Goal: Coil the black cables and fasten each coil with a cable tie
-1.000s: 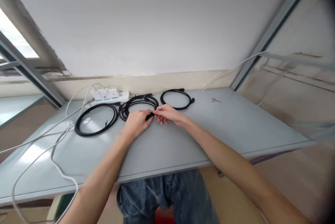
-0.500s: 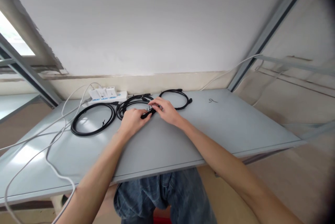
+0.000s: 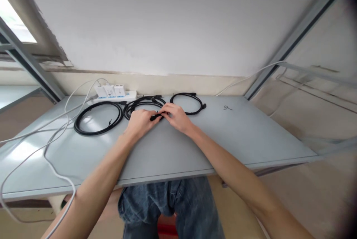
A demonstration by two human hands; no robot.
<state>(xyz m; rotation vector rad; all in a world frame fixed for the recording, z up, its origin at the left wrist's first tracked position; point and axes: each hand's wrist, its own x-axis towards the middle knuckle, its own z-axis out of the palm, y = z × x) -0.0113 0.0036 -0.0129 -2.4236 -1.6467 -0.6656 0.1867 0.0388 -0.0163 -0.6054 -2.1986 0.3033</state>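
Observation:
Both hands meet at the near right edge of the middle coiled black cable, which lies on the grey table. My left hand is closed on the cable, with a short black piece showing past its fingertips. Pinched fingers of my right hand touch the same spot, where a thin black twist tie seems to stick up; what exactly they grip is too small to make out. To the left lies another coiled black cable with a small tie on it. A third black coil rests behind my right hand.
A white power strip with several white chargers stands by the wall. White cords run over the table's left side and its front edge. A loose black twist tie lies to the right. Metal posts flank the table.
My fingertips have drawn closer together at the cable, the right ones now touching the left. The view has shifted slightly; the coils lie as before.

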